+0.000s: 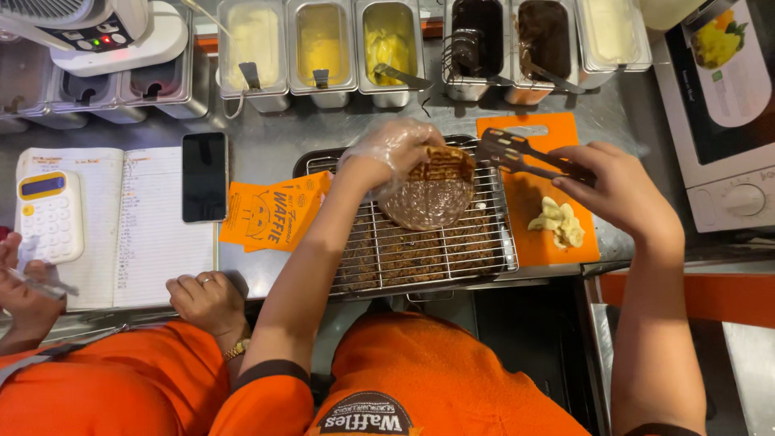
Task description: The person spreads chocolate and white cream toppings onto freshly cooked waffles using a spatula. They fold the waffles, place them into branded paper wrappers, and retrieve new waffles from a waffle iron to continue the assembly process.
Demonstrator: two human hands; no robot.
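Note:
My left hand (393,150), in a thin clear plastic glove, grips a round brown waffle (429,190) folded over and coated with chocolate, just above a wire cooling rack (420,266). My right hand (617,187), bare, holds a dark slotted spatula (517,152) whose blade points at the waffle's upper edge. The rack sits in a metal tray with dark crumbs and drips beneath it. An orange cutting board (542,242) lies to the right of the rack, with sliced banana pieces (557,223) on it.
Orange paper waffle sleeves (270,215) lie left of the rack beside a black phone (204,176). Steel topping tubs (323,50) line the back. Another person's hand (208,300) rests by an open notebook (121,226) with a white calculator (48,216). A microwave (718,121) stands at right.

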